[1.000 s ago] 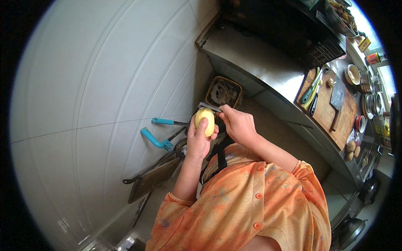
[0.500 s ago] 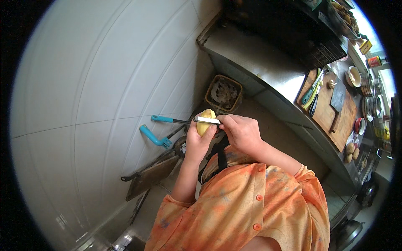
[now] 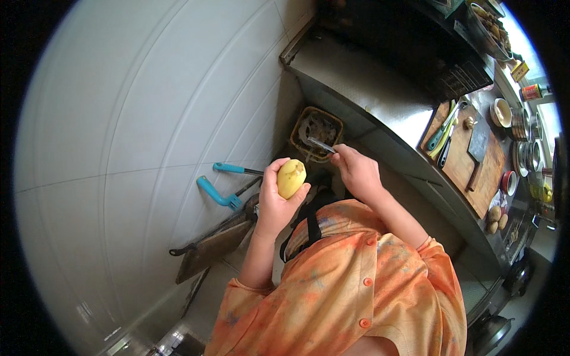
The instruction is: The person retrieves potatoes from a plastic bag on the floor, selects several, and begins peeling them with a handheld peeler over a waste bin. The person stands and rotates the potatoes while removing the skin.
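My left hand point(image 3: 278, 194) is wrapped round a mostly peeled yellow potato point(image 3: 291, 180), with a patch of brown skin left near its far end. In my right hand point(image 3: 358, 172) is a metal peeler point(image 3: 321, 145), gripped by its near end and pointing left. The peeler is apart from the potato, up and to its right. Beyond both hands, on the floor, stands a yellow-rimmed waste bin point(image 3: 339, 126) with a liner and scraps in it. From my view the peeler's head overlaps the bin.
On the right runs a metal counter point(image 3: 380, 89) with a wooden cutting board point(image 3: 463, 160), a cleaver point(image 3: 478, 142), several bowls point(image 3: 502, 112) and potatoes point(image 3: 494, 213). Blue-handled tools point(image 3: 218, 193) lean by the white tiled wall point(image 3: 136, 118) at left.
The peeler has come off the potato and moved right and away from me with my right hand. My left hand keeps hold of the potato, its peeled face now turned up.
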A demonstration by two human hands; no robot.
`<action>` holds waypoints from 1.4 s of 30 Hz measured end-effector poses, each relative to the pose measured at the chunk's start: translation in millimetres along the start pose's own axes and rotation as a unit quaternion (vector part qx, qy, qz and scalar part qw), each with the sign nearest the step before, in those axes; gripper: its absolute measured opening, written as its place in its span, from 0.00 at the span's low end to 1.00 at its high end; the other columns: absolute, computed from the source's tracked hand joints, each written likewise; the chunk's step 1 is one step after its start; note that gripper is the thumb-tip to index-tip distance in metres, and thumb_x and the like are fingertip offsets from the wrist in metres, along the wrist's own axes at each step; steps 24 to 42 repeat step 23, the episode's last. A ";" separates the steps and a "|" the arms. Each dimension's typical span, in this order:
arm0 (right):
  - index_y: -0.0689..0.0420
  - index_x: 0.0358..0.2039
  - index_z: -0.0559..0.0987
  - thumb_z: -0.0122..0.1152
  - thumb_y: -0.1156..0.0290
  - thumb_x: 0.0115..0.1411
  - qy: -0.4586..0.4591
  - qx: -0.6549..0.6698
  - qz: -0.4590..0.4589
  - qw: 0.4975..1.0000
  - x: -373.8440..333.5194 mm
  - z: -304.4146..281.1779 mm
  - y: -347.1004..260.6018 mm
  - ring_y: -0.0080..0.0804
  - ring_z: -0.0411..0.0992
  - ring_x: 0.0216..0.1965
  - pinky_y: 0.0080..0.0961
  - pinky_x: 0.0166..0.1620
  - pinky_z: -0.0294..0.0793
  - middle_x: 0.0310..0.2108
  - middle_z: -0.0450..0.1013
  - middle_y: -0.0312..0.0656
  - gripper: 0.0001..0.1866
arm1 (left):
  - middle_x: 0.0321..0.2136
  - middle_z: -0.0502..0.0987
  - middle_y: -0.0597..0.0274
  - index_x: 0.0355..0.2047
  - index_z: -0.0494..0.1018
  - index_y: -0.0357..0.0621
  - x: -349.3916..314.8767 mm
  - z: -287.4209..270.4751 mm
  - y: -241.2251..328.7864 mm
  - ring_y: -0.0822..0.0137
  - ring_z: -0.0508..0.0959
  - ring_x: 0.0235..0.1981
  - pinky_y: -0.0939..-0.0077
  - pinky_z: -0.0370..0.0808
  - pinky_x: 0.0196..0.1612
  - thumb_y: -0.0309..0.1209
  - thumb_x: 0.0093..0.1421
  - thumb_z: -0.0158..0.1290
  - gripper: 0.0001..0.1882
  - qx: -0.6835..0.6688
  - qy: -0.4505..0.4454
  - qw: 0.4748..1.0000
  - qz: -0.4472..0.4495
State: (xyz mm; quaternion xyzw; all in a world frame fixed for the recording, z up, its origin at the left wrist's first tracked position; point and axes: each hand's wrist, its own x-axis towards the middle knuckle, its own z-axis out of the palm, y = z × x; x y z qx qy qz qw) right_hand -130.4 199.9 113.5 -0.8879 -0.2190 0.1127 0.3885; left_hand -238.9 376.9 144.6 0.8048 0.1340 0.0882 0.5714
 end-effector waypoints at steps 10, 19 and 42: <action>0.54 0.35 0.75 0.62 0.74 0.52 0.027 -0.017 -0.203 0.979 -14.6 -18.7 -50.7 0.38 0.74 0.25 0.31 0.24 0.71 0.24 0.72 0.38 0.09 | 0.38 0.75 0.59 0.45 0.70 0.38 4.1 5.9 -0.9 0.66 0.76 0.40 0.73 0.72 0.46 0.26 0.48 0.63 0.23 -0.065 0.017 0.996 -0.066; 0.52 0.36 0.75 0.53 0.66 0.62 -0.010 -0.071 0.019 0.997 6.6 9.0 20.5 0.43 0.76 0.29 0.37 0.29 0.72 0.28 0.77 0.42 0.06 | 0.38 0.75 0.57 0.43 0.71 0.39 0.9 5.7 20.2 0.62 0.76 0.40 0.71 0.72 0.46 0.27 0.47 0.63 0.22 -0.023 0.006 0.999 -0.028; 0.52 0.39 0.75 0.51 0.63 0.64 -0.012 0.002 0.048 0.999 4.3 -0.2 4.8 0.45 0.76 0.30 0.39 0.31 0.72 0.30 0.77 0.43 0.09 | 0.41 0.75 0.56 0.45 0.70 0.41 12.4 4.2 12.8 0.60 0.76 0.42 0.68 0.71 0.48 0.29 0.48 0.64 0.24 0.103 0.033 0.994 -0.022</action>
